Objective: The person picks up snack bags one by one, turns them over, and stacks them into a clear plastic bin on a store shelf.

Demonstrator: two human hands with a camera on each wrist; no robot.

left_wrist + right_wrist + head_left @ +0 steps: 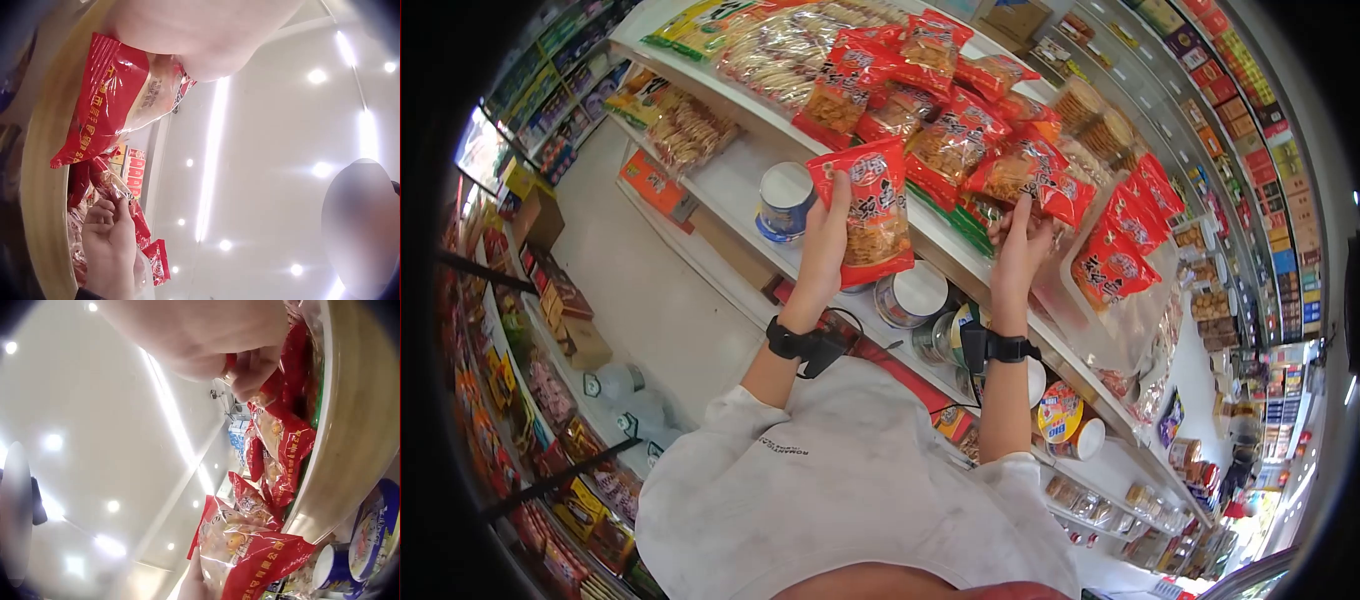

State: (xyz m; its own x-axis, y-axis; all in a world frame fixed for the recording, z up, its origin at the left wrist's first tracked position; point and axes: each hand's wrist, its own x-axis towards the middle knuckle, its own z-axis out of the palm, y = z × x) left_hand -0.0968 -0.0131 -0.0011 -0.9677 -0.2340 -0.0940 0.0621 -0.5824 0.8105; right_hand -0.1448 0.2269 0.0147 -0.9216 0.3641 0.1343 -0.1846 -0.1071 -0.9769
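Head view: I see the left hand point(826, 240) grip a red packet point(878, 215), the right hand point(1018, 255) pinch another bag point(1012, 178) on the pile point(955, 135).

A glossy red plastic snack packet point(868, 215) with a clear window, black characters and golden-brown pieces inside stood nearly upright in the left grip point(828, 240), plump and closed, printed face toward the head view. A similar red-and-clear plastic packet point(1018, 176), pinched in the right grip point(1022, 248), lay slanted at the near edge of a heap of red packets point(955, 135).
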